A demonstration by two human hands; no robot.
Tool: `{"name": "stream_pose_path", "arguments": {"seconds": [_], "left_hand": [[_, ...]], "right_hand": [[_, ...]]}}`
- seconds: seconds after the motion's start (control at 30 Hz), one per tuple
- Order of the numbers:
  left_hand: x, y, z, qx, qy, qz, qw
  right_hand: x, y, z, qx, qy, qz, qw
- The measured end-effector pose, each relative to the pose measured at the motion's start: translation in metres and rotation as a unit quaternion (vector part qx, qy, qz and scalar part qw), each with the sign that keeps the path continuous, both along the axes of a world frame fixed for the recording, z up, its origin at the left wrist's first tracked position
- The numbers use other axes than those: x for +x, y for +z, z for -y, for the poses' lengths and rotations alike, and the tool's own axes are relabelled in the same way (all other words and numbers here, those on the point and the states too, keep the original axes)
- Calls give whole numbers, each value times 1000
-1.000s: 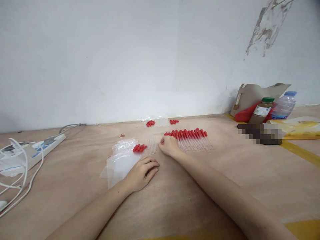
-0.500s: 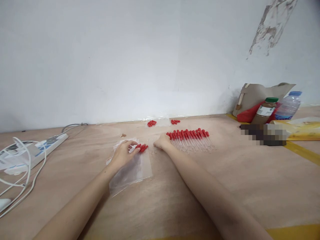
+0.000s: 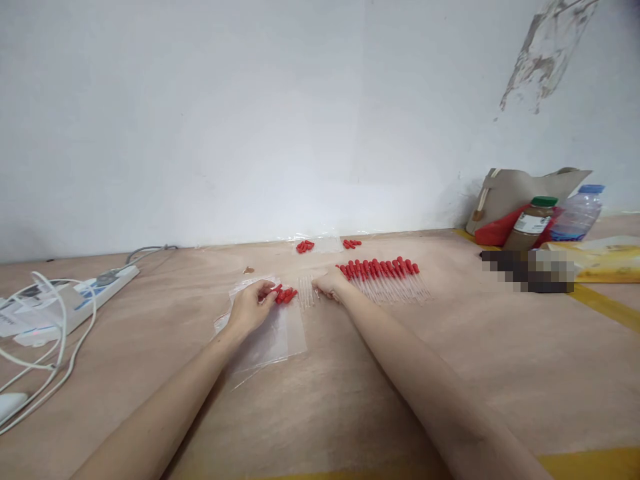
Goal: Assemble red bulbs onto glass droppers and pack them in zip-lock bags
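My left hand (image 3: pixel 251 305) pinches a red rubber dropper bulb (image 3: pixel 277 289) between thumb and forefinger. Beneath and beside it, more red bulbs (image 3: pixel 287 295) lie in a small heap on clear plastic bags (image 3: pixel 270 340). My right hand (image 3: pixel 330 285) is closed at the right end of a short row of thin glass tubes (image 3: pixel 306 292); one tube shows at its fingertips, and the rest of its grip is hidden. Just right of that hand, several glass droppers (image 3: pixel 383 280) with red bulbs lie side by side, bulbs toward the wall.
Near the wall are two small piles of red bulbs (image 3: pixel 305 247) and a clear bag (image 3: pixel 326 245). On the left lie a power strip (image 3: pixel 115 283) and white cables (image 3: pixel 65 333). A bag (image 3: pixel 535 183), bottles (image 3: pixel 533 223) and a yellow packet (image 3: pixel 605 260) occupy the right.
My right hand has shifted slightly right, away from the loose glass tubes. My left thumb and forefinger have closed on a red bulb, lifting it a little from the heap.
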State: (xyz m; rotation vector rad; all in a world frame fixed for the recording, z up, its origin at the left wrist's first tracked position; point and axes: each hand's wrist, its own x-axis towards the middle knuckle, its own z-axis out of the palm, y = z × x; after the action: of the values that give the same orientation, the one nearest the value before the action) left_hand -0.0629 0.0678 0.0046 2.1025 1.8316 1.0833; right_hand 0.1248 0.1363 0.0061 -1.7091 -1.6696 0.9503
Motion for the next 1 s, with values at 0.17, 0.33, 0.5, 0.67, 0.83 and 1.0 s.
{"name": "stream_pose_path", "arguments": {"seconds": [0.17, 0.33, 0.5, 0.67, 0.83, 1.0], "left_hand": [[8, 4, 6, 65, 4, 54, 996], [40, 8, 25, 58, -76, 139, 986], [65, -5, 43, -28, -114, 211, 970], [69, -15, 51, -61, -169, 147, 973], [69, -19, 55, -59, -203, 85, 974], [69, -21, 55, -89, -214, 132, 964]], "right_hand": [[25, 8, 22, -18, 63, -24, 998], [63, 14, 64, 35, 138, -42, 989], [93, 0, 98, 182, 199, 13, 963], [96, -20, 110, 287, 167, 8, 943], [94, -24, 117, 330, 211, 15, 920], [96, -26, 118, 362, 223, 42, 904]]}}
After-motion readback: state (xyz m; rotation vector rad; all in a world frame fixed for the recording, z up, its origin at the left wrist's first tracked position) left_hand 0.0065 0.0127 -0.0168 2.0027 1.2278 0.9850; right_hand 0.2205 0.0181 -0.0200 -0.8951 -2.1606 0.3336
